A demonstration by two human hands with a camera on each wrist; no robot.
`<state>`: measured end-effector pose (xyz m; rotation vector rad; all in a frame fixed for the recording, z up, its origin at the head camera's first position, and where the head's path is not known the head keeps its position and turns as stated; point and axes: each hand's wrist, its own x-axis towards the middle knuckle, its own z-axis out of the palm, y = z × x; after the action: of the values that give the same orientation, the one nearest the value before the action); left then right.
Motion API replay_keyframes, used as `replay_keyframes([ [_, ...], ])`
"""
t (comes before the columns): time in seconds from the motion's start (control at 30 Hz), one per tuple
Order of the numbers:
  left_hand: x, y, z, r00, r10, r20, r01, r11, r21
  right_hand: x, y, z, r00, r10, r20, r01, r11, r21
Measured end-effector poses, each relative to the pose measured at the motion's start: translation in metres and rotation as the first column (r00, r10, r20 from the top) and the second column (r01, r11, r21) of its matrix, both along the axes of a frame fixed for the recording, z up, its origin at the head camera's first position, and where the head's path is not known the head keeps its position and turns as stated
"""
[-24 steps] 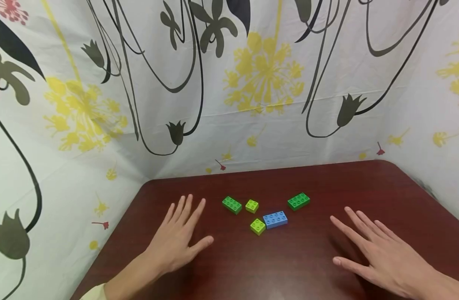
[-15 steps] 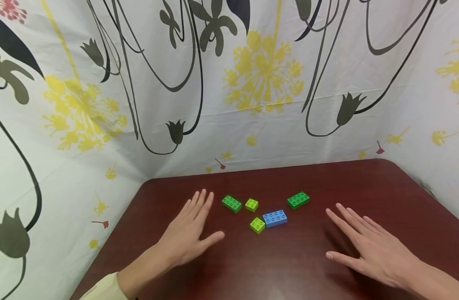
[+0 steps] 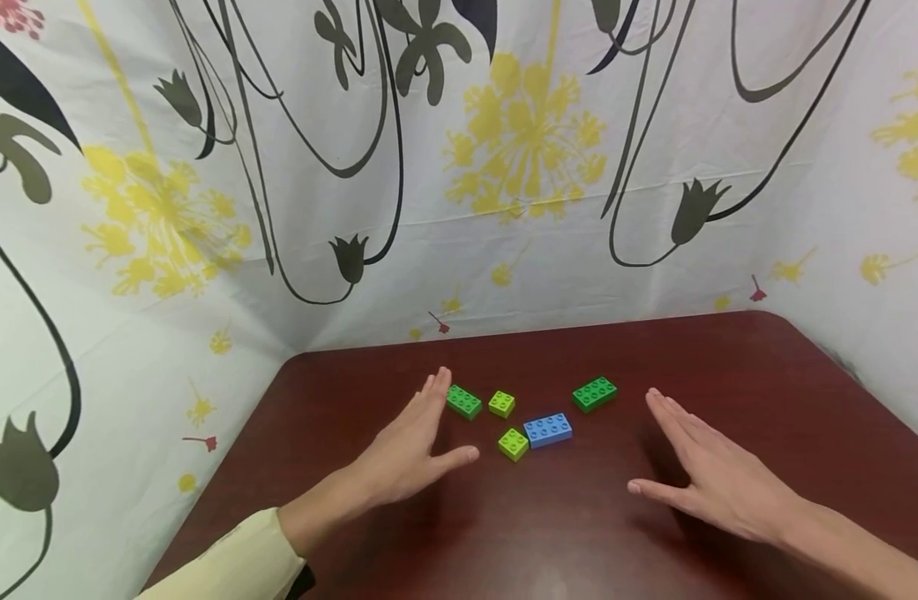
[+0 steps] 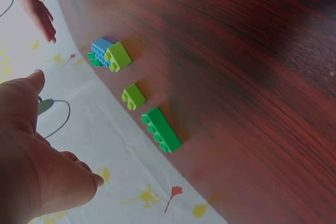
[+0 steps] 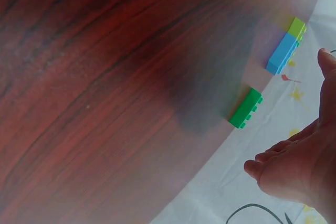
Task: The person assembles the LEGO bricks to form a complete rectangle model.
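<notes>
My left hand (image 3: 406, 450) hovers over the table with straight fingers and thumb spread apart, holding nothing. In the head view its fingertips overlap the edge of a long green brick (image 3: 464, 402). A small lime brick (image 3: 501, 404) sits just right of that one. Closer to me, another lime brick (image 3: 514, 444) lies against a blue brick (image 3: 548, 430). The second long green brick (image 3: 595, 394) is farther right. My right hand (image 3: 721, 479), also straight-fingered with nothing in it, hangs right of the bricks. In the right wrist view that green brick (image 5: 245, 108) is the nearest to it.
The bricks stand on a dark red-brown wooden table (image 3: 549, 533) with rounded far corners. A white cloth (image 3: 459, 250) printed with flowers hangs behind the table and along both sides. A pale yellow sleeve (image 3: 234, 558) covers the left forearm.
Both hands have moved inward toward the bricks, the left to the right and forward, the right a little to the left. Their fingers have drawn closer together. The bricks have stayed in place.
</notes>
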<state>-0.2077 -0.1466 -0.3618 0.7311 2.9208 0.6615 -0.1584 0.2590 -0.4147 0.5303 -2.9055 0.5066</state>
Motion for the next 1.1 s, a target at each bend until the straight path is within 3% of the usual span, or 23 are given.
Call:
replay_keyframes([
  [0.2,-0.007,0.013,-0.003,0.998,0.003,0.060,-0.006,0.999,0.054,-0.011,-0.002,0.001,0.998,-0.002,0.061,0.005,0.999,-0.052],
  [0.5,-0.015,0.030,-0.009,0.996,-0.031,0.080,0.023,0.995,0.095,-0.025,-0.006,-0.002,0.986,0.000,0.168,0.027,0.987,-0.157],
  [0.9,-0.020,0.050,-0.021,0.994,-0.092,0.057,0.087,0.992,0.092,-0.041,-0.015,-0.004,0.984,0.038,0.174,0.007,0.968,-0.251],
  [1.1,-0.020,0.058,-0.028,0.996,-0.071,0.055,0.066,0.994,0.085,-0.052,-0.017,-0.007,0.984,0.040,0.176,0.011,0.960,-0.278],
])
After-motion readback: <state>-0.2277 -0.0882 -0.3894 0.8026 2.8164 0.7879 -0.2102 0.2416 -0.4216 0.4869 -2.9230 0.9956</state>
